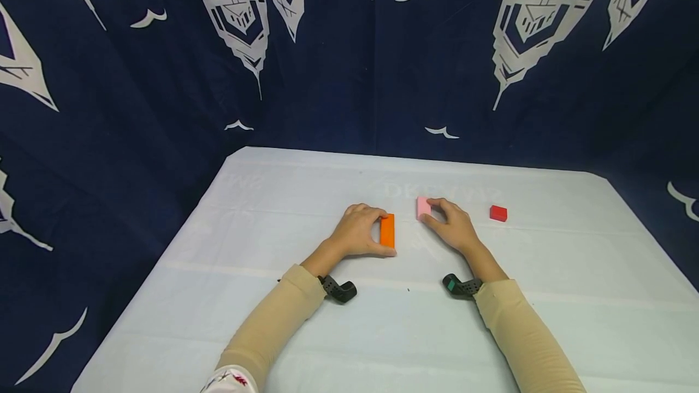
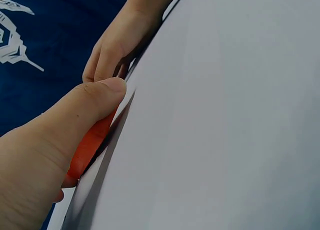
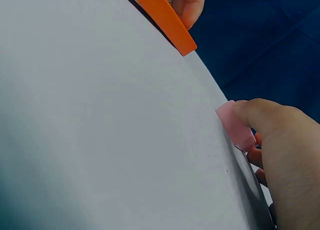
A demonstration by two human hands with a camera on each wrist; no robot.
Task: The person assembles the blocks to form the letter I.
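An orange block [image 1: 387,231], long and narrow, is pinched end to end between the thumb and fingers of my left hand [image 1: 357,232]. To its right, my right hand [image 1: 452,226] pinches a shorter pink block [image 1: 423,208] between thumb and fingers. A gap of white table separates the two blocks. In the right wrist view the pink block [image 3: 236,126] sits at the thumb, with the orange block [image 3: 165,20] beyond it. The left wrist view shows the orange block [image 2: 92,146] partly hidden behind the left thumb.
A small red block [image 1: 498,213] lies to the right of my right hand. The white cloth-covered table [image 1: 382,332] extends around both arms. Behind it hangs a dark blue curtain [image 1: 338,108] with white building prints. Black bands circle both wrists.
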